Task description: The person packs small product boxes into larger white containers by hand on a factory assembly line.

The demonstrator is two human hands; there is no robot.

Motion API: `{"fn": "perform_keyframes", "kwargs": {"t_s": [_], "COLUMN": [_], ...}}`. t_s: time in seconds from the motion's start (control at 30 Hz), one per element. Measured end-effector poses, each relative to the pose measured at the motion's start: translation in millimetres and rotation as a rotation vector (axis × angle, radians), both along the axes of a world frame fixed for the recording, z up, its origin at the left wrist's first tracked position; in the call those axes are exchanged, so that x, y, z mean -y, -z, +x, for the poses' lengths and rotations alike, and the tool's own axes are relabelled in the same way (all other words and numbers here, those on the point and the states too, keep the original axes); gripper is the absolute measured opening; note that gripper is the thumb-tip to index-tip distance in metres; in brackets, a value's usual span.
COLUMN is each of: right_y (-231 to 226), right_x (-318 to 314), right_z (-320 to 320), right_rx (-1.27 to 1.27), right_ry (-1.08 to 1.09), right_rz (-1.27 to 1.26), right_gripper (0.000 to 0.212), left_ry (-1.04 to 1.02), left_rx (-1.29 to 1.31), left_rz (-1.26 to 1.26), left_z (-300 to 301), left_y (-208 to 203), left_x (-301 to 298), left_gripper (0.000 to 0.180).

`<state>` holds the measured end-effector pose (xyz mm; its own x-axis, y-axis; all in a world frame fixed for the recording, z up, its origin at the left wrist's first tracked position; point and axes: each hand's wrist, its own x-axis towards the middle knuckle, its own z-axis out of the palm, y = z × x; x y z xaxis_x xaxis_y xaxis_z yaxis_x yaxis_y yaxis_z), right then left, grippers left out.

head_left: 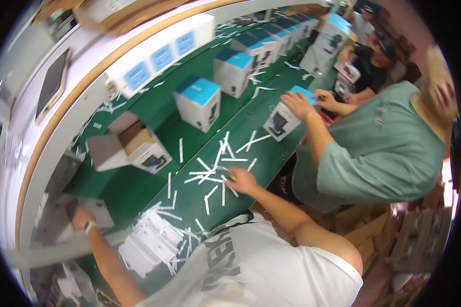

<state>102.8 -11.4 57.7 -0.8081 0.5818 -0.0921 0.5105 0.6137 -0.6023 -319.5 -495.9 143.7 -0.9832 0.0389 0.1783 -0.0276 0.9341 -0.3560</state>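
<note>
Two bare hands work well apart over the green bench. At its left end, the left hand reaches onto a pale box; blur hides whether its fingers pinch or merely rest there. The right hand closes around a small yellow-and-dark item, just above scattered white strips. Good handling probably means steadying the box by a firm wall rather than a loose flap, keeping the held item clear of the left fingers, and letting no strips slip underneath.
</note>
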Motion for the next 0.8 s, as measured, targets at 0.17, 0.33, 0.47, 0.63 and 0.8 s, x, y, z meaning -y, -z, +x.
{"fn": "perform_keyframes", "kwargs": {"t_s": [0.17,0.33,0.47,0.63,0.8], "right_y": [39,18,-6,20,33], "right_x": [43,13,1,-2,-6], "right_z": [103,73,28,4,-5], "right_rx": [0.252,0.176,0.087,-0.076,-0.364], "right_ry": [0.314,0.063,0.048,0.024,-0.152], "right_rz": [-0.296,-0.071,-0.082,-0.128,-0.081], "right_gripper": [0.054,0.045,0.038,0.026,0.018], "left_ry": [0.134,0.412,0.463,0.893,0.892], "left_rx": [0.082,-0.026,0.152,0.379,0.242], "left_rz": [0.121,0.483,0.680,0.659,0.776], "left_z": [-30,123,224,311,321], "left_y": [-5,-99,-110,-75,-78], "left_x": [-32,-139,-170,-211,-200], "left_gripper": [0.039,0.037,0.033,0.020,0.021]}}
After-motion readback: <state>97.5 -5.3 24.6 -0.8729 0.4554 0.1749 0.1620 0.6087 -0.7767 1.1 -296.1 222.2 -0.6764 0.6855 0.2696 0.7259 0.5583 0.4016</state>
